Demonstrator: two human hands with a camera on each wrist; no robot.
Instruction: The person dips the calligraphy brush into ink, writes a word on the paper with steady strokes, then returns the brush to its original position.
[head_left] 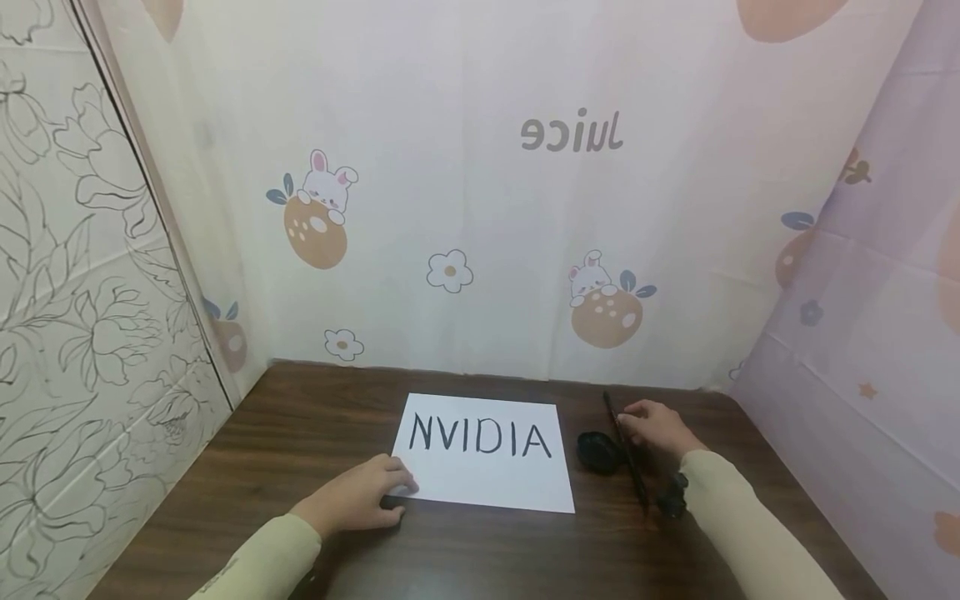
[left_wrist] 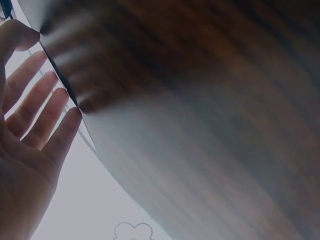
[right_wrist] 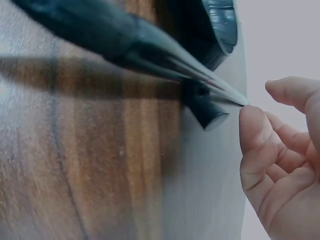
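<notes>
A white sheet of paper (head_left: 487,483) bearing "NVIDIA" in dark hand-drawn letters lies on the table. My left hand (head_left: 363,496) rests at its lower left corner, fingertips on the paper and thumb on the wood. In the left wrist view the fingers (left_wrist: 62,132) are extended and slightly spread. To the right of the paper, a long dark brush (head_left: 626,454) lies slanted against a round black dish (head_left: 597,452). My right hand (head_left: 658,427) is beside the brush. From the right wrist, a fingertip (right_wrist: 252,125) appears at the brush's (right_wrist: 145,45) far end, with the thumb apart from it.
The dark wood table (head_left: 480,550) meets a printed curtain (head_left: 465,208) at its back edge, with more patterned cloth on both sides. A small black cylindrical piece (right_wrist: 207,112) shows beneath the brush in the right wrist view. A black device (head_left: 672,497) sits at the right wrist.
</notes>
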